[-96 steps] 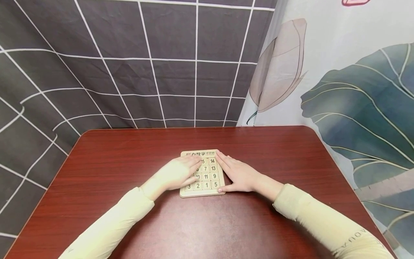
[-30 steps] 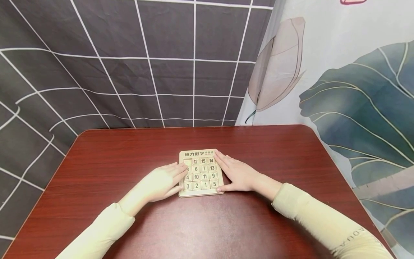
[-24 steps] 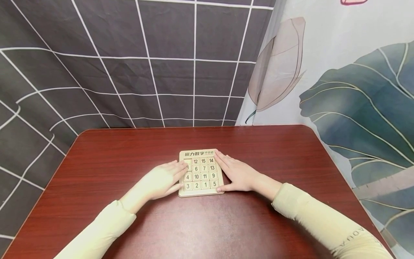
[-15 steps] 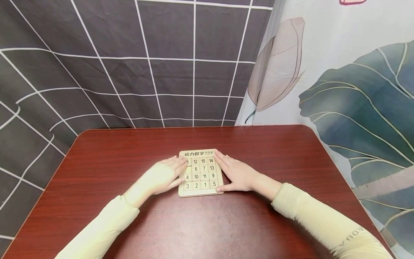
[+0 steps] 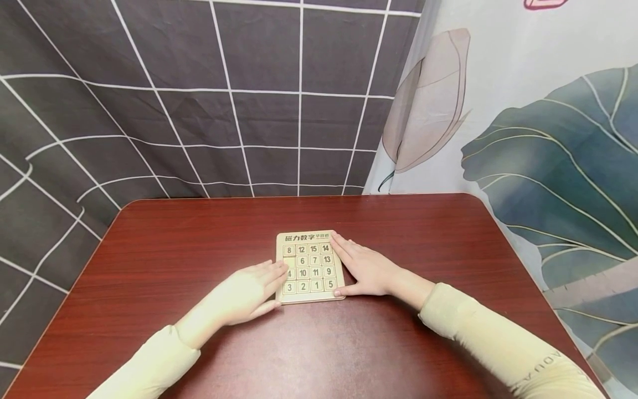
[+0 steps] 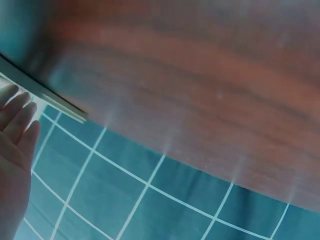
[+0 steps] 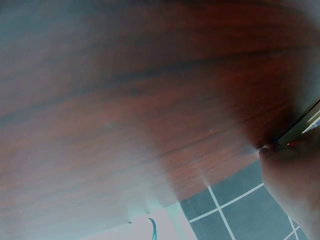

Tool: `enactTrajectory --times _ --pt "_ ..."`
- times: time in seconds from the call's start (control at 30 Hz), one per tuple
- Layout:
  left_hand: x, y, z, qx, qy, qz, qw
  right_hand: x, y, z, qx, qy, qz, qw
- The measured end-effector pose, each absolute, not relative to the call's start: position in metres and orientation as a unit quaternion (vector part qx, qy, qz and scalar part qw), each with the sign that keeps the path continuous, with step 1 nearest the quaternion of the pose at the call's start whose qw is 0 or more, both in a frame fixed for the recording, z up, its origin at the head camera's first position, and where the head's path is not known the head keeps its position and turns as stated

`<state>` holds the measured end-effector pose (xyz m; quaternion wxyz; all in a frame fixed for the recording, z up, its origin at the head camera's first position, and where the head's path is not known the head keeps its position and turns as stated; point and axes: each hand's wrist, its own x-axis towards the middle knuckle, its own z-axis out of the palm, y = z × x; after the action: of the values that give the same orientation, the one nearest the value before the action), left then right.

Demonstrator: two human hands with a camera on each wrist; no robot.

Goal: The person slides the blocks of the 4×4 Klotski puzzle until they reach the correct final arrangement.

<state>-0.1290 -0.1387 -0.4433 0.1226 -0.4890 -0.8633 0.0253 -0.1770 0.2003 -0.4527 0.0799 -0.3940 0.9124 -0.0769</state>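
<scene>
A pale number sliding puzzle lies flat on the table in the head view, its tiles in rows under a printed heading. The tile 8 sits at the top left, with a vacant slot directly below it. My left hand reaches in from the left with straight fingers, the fingertips over the partly covered tile 4. Against the puzzle's right edge rests my right hand, fingers at the upper corner and thumb at the lower one. Both wrist views catch only part of each hand and the puzzle's edge.
A dark red wooden table with rounded far corners carries the puzzle. Behind it hangs a dark grey cloth with white grid lines. To the right is a pale curtain with large leaf prints.
The tile 8 has slid up into the top-left slot, leaving the gap beneath it. My left hand has drawn back from over the tiles and dropped lower. The right hand stays put.
</scene>
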Motion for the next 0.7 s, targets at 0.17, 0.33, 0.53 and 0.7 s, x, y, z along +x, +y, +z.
enactTrajectory --times 0.17,0.33,0.53,0.7 --pt "-0.124 -0.139 -0.445 -0.483 -0.868 0.02 0.116 -0.176 0.2 -0.451 -0.396 0.912 -0.077 0.078" --pt "-0.13 -0.138 -0.448 -0.476 -0.872 0.024 0.114 -0.177 0.201 -0.452 -0.396 0.912 -0.075 0.078" --pt "-0.139 -0.138 -0.448 -0.467 -0.878 0.035 0.103 -0.177 0.201 -0.453 -0.394 0.913 -0.073 0.078" --pt "-0.143 -0.138 -0.447 -0.464 -0.88 0.037 0.093 -0.177 0.201 -0.452 -0.393 0.913 -0.073 0.079"
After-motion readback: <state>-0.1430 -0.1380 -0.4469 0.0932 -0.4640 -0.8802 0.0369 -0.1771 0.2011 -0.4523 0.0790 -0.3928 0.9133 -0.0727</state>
